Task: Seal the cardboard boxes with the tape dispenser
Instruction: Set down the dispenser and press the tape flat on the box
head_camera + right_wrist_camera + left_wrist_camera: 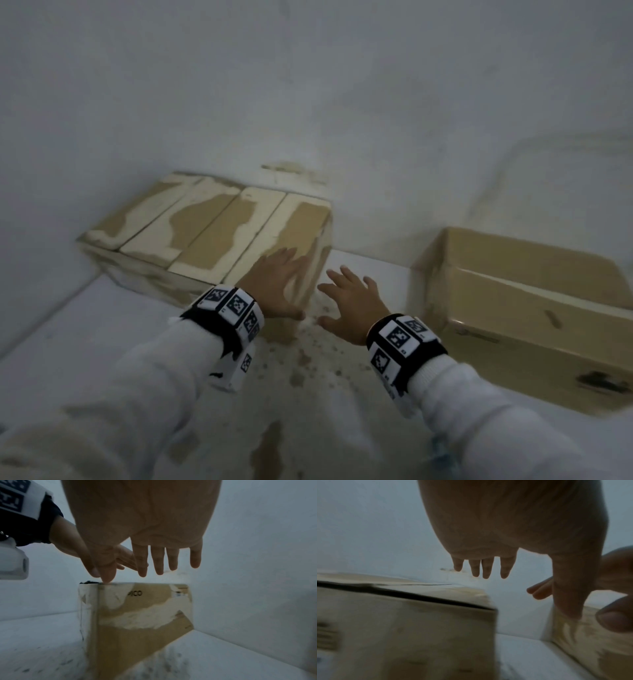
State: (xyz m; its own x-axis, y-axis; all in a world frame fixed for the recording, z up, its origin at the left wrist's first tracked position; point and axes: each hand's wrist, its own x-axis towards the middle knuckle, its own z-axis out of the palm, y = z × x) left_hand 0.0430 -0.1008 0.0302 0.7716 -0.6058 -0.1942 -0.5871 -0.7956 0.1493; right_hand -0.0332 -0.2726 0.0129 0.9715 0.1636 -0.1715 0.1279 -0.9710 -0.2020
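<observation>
Two cardboard boxes stand on a white surface against a white wall. The worn box at the left has torn pale patches and closed flaps with bare seams; it also fills the left wrist view and the right wrist view. The plain brown box stands at the right. My left hand is spread over the worn box's near right corner, fingers straight, holding nothing. My right hand is in the gap between the boxes, fingers spread and empty. No tape dispenser is in view.
The white surface has brown stains and specks in front of my hands. The wall rises right behind both boxes. A gap of bare surface separates the two boxes.
</observation>
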